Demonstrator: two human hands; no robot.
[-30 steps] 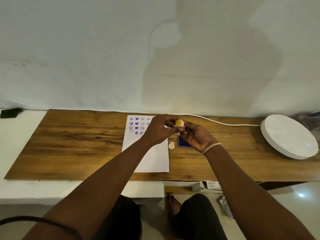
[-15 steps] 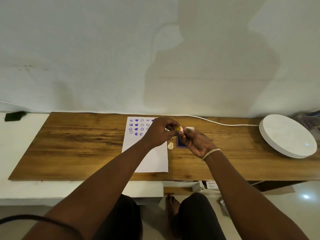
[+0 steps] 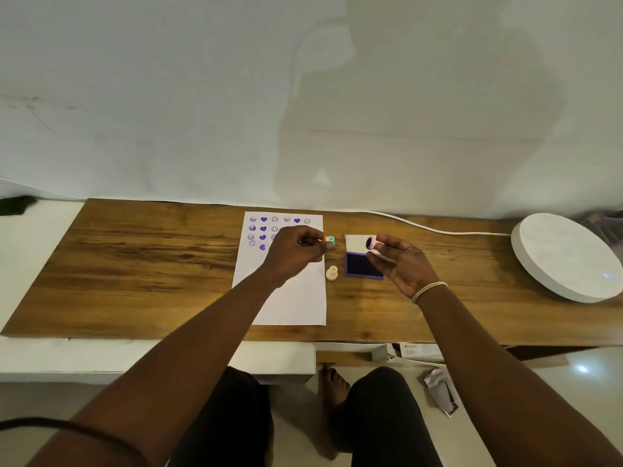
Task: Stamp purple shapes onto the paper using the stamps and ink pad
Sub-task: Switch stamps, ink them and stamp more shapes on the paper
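Wood-grain surface [image 3: 135, 264], flat plank, glossy finish, set on a white base. White round disc [image 3: 566, 256] at the right end, matte and thick-rimmed; white cable [image 3: 421, 227] runs along the far edge to it.

Paper [image 3: 293, 298]: white sheet, mid-surface, far end near the far edge. Purple prints [image 3: 264, 228] fill its far-left corner: solid hearts and outlined smiley faces in rows. Near half is blank.

Ink pad [image 3: 362, 266]: small square purple tray, dark inked face, lid open and lying flat behind it, just right of the paper. Cream stamp [image 3: 332, 273], knob-shaped plastic, stands between paper and ink pad.

Left hand [image 3: 296, 252] is closed, pinching an orange-and-teal piece [image 3: 329, 240] over the paper's right edge. Can't tell if it is a cap or a stamp. Right hand [image 3: 401, 264] pinches a pink round stamp [image 3: 371, 243] at its fingertips over the ink pad, dark face turned sideways.

Risks, as I read it:
- Left forearm hangs over the paper; a drag would smear fresh prints or shift the sheet.
- Stamp face looks inked; a fingertip on it transfers ink to the paper.
- Tilted press gives a partial print.
- Small smooth plastic in a fingertip pinch is easy to drop, face down.
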